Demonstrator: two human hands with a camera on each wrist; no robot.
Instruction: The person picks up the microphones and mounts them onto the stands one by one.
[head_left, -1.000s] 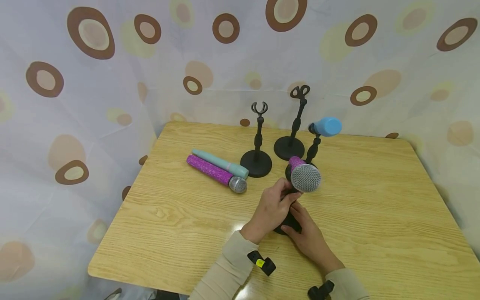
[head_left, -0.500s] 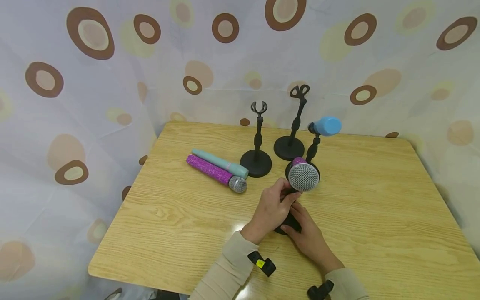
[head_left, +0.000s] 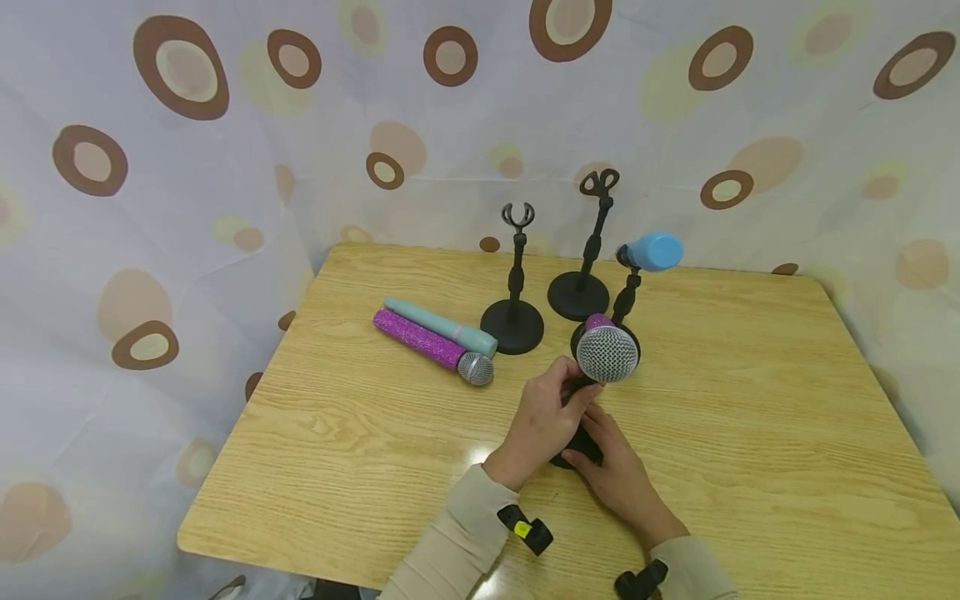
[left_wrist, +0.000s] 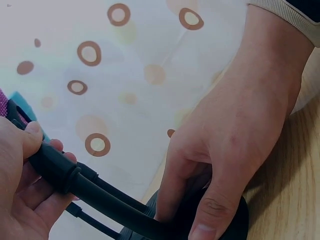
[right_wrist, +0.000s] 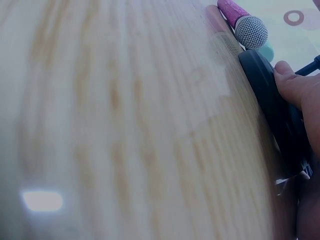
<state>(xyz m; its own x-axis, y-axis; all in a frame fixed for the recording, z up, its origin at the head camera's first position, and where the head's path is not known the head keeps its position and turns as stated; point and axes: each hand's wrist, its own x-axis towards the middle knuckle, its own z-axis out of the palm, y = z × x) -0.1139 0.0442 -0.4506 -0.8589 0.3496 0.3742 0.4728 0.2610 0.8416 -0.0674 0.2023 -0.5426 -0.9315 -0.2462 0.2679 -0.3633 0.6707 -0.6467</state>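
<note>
Fingers of the left hand (head_left: pixel 538 419) are curled round the black stand (left_wrist: pixel 110 202), just below its person-facing microphone (head_left: pixel 607 354). The stand's base (right_wrist: pixel 270 105) is gripped by the right hand (head_left: pixel 618 475).

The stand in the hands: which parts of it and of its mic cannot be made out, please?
- Pole: head view, mostly covered by the left hand.
- Base: head view, partly covered by the right hand; left wrist view, cut off by the bottom edge.
- Mic handle: head view, mostly behind the mesh head.
</note>
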